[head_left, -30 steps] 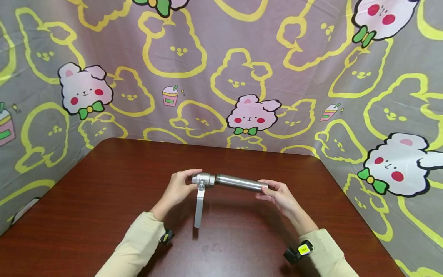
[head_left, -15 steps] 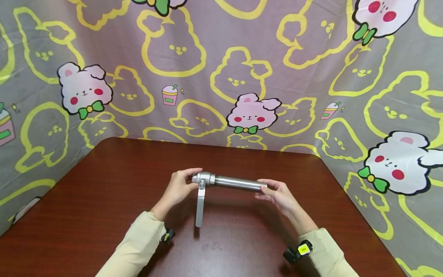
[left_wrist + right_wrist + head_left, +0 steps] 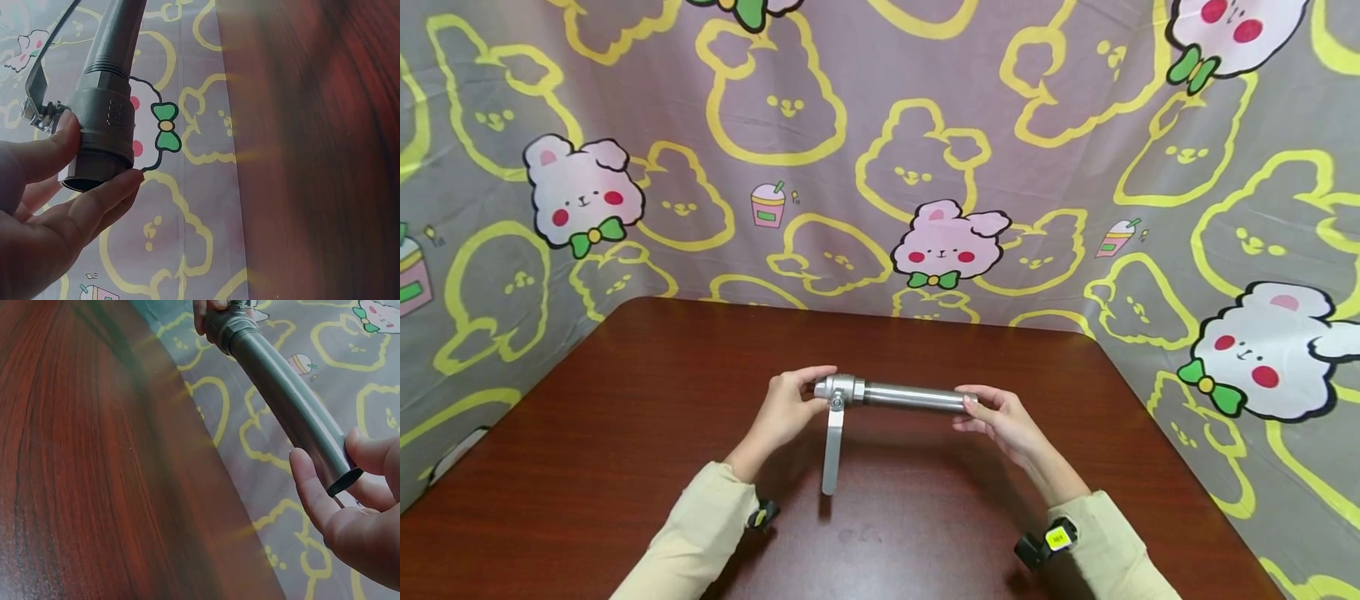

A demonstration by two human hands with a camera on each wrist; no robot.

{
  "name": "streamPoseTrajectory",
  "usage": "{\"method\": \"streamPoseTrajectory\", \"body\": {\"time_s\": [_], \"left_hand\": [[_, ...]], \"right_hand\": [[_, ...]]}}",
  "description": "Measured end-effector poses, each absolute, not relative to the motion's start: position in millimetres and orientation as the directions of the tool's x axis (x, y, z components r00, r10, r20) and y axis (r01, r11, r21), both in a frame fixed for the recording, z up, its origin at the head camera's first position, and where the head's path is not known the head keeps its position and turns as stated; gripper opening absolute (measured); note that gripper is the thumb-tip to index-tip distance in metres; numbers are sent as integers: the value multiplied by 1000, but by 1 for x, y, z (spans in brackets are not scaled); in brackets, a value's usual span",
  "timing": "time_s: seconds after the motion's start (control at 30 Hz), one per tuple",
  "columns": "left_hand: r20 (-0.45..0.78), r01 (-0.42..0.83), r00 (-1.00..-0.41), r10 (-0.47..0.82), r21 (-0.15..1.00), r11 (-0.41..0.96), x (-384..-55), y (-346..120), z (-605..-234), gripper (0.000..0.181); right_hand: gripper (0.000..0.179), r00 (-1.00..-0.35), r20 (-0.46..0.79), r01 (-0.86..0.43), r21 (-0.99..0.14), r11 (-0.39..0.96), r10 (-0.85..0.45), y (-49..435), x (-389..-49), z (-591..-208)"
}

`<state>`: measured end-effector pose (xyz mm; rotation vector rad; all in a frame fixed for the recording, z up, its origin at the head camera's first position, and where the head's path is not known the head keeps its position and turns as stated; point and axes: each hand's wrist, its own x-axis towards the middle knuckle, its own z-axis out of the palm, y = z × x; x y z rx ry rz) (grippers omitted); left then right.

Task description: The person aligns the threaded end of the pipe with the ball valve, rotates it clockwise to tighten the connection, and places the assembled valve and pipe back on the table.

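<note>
My left hand (image 3: 788, 408) grips a silvery metal ball valve (image 3: 842, 389) by its left end, thumb and fingers around the hex body. The valve's flat lever handle (image 3: 832, 450) points down toward me. A straight steel pipe (image 3: 917, 397) runs rightward from the valve, its threaded end (image 3: 109, 67) sitting in the valve's opening with some thread showing in the left wrist view. At the far end, my right hand (image 3: 1003, 421) pinches the pipe between thumb and fingers; its open end (image 3: 345, 481) faces the right wrist camera. Both parts are held in line above the table.
A dark red-brown wooden table (image 3: 700, 350) lies beneath the hands. Behind it and on both sides hangs a fabric backdrop (image 3: 820, 75) printed with cartoon animals. A wrist camera (image 3: 1047, 543) sits at the right cuff and another (image 3: 763, 514) at the left.
The pipe, slightly apart from the valve and at an angle a second ago, has come into line and meets its opening. Both hands have hardly shifted.
</note>
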<state>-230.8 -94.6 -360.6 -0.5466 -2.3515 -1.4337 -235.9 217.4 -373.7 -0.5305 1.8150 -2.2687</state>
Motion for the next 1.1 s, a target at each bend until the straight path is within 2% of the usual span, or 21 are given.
{"method": "streamPoseTrajectory", "body": {"time_s": [0.07,0.17,0.33,0.67,0.87,1.1], "left_hand": [[466,483,-872,148,769,419,-230,-94,-360,43],[464,478,-875,142,774,417,-230,-94,-360,43],[462,470,-878,128,778,417,-231,-95,-360,42],[448,460,-885,131,789,408,-229,-95,-358,40],[433,448,-891,133,798,404,-229,-95,-359,40],[420,432,-900,121,813,390,-229,-96,-358,40]], "right_hand": [[20,-907,196,-102,-961,-259,-372,218,-237,-375],[22,-897,232,-123,-949,-292,-376,217,-237,-375],[27,-906,203,-94,-952,-291,-372,217,-234,-370],[41,-882,216,-92,-951,-296,-419,219,-236,-371],[36,-912,186,-91,-961,-263,-365,220,-235,-372],[21,-917,174,-93,-968,-232,-360,218,-235,-371]]}}
